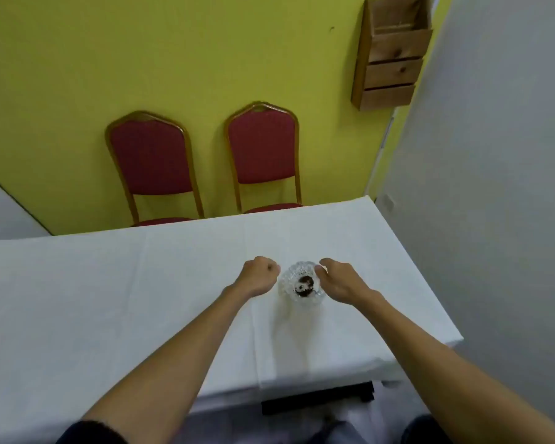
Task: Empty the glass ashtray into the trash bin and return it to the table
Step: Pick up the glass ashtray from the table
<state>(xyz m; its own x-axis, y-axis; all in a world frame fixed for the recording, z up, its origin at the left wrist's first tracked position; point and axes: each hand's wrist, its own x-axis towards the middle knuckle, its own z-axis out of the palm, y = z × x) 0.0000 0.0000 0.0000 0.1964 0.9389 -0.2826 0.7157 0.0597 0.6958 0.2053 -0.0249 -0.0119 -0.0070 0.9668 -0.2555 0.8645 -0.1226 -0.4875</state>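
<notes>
A cut-glass ashtray (302, 285) with dark ash in its middle stands on the white-clothed table (109, 299), right of centre. My left hand (259, 277) is at its left side, fingers curled, its fingertips at or very near the rim. My right hand (337, 280) is at the ashtray's right side with its fingertips touching the far right rim. The ashtray rests on the cloth. No trash bin is in view.
Two red chairs (154, 155) (263, 145) stand against the yellow wall behind the table. A wooden drawer rack (391, 52) hangs high on the right. A grey wall (494, 187) runs close along the table's right edge.
</notes>
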